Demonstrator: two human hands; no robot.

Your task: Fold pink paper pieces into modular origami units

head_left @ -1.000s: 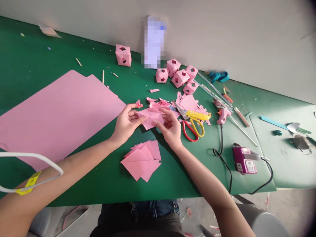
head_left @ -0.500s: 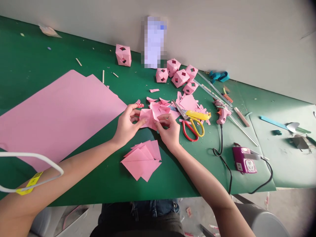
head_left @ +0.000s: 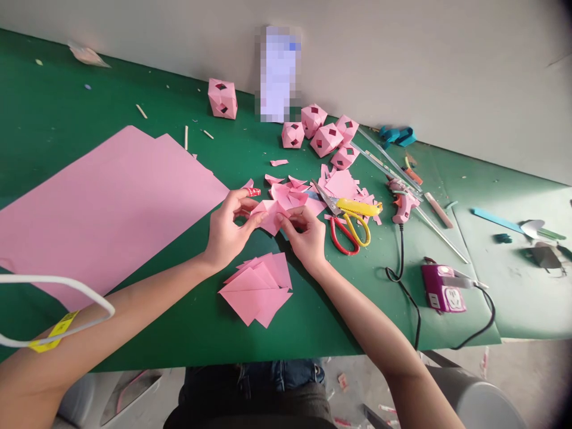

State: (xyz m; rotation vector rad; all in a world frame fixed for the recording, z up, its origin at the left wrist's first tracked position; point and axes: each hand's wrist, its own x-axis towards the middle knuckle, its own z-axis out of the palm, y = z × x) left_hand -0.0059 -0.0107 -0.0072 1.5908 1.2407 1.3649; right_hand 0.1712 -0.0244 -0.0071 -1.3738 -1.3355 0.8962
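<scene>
My left hand (head_left: 229,229) and my right hand (head_left: 304,238) both pinch a small folded piece of pink paper (head_left: 270,215) just above the green table (head_left: 67,113). The fingers of each hand are curled on its edges, left hand on the left side, right hand on the right. Just behind the piece lie pink paper scraps (head_left: 290,190). A stack of folded pink squares (head_left: 257,289) lies on the table directly below my hands.
A large pink sheet (head_left: 102,202) covers the table's left. Scissors with yellow and red handles (head_left: 351,223) lie right of my hands, then a pink glue gun (head_left: 402,205) and a purple power strip (head_left: 442,289). Several pink paper cubes (head_left: 322,137) stand at the back.
The flat pink piece has been folded up smaller between my fingers. My right hand has drawn closer to the left one.
</scene>
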